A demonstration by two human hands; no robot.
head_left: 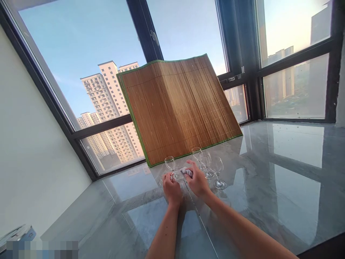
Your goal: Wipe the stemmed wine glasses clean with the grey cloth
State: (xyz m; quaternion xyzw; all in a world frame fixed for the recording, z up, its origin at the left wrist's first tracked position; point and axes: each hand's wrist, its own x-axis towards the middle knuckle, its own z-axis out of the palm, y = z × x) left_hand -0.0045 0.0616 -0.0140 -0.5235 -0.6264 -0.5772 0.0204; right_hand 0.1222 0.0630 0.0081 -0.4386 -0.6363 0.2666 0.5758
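My left hand (171, 189) is closed around a clear stemmed glass, mostly hidden by the fingers and hard to make out. My right hand (198, 182) grips a bunched whitish-grey cloth (186, 172) close to that glass. Just beyond my left hand, one stemmed glass (169, 163) stands upright. Three more upright stemmed glasses are grouped beyond and to the right of my right hand: a far one (196, 154), a middle one (205, 159) and the nearest one (217, 166).
A bamboo mat (178, 111) with green edging leans against the window behind the glasses. Beneath my hands is a glossy grey marble-look surface (256, 201) with a thin seam. A white wall (32, 136) rises at left. Some blue-and-white object (24, 233) sits at lower left.
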